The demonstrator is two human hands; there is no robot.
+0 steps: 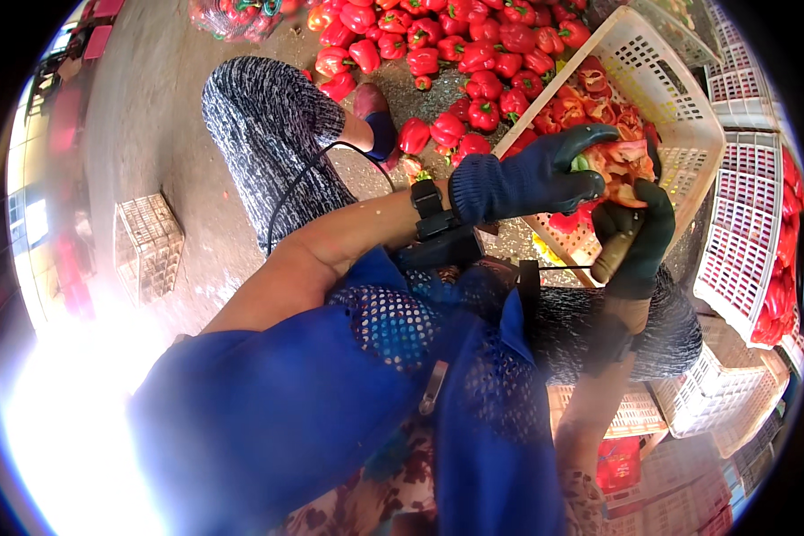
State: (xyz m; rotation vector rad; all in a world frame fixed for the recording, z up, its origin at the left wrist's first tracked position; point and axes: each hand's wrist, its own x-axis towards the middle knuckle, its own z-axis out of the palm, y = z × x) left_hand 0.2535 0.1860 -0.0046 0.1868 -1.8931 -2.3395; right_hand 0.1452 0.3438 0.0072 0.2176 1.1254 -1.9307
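While a dull, speckled concrete floor [165,116] spreads beneath everything, a smooth royal-blue garment [268,393] with perforated panels covers the seated person's torso, above trousers [259,134] of coarse black-and-white marled knit. A broad heap of whole red peppers [473,58], glossy, lobed and blocky, lies on the floor beyond the knees. Just beside it, at the right, a cream plastic crate [692,116] stands tilted in this view, its flared walls pierced by rows of small slots. Opened red pepper pieces [594,107], curved and wet-looking, fill part of its far-left side. Further right, white lattice crates [746,192] are stacked on edge to the eye, with red peppers behind their ribs. A smaller openwork crate [147,241] sits well apart on the left, and a net bag [237,18] bulges with peppers at the top.

The left hand [549,174] wears a glove of ribbed navy knit with a smooth dark coating over the fingers; its grip is closed around a torn-open pepper [623,165], which is held above the cream crate, pale flesh and ragged orange-red edges showing. The right hand [639,237], in a dark glove, curls up against the pepper's near side; whether its grip clasps anything cannot be told. A tan, rounded shape [615,257] shows at that glove, too unclear to identify.
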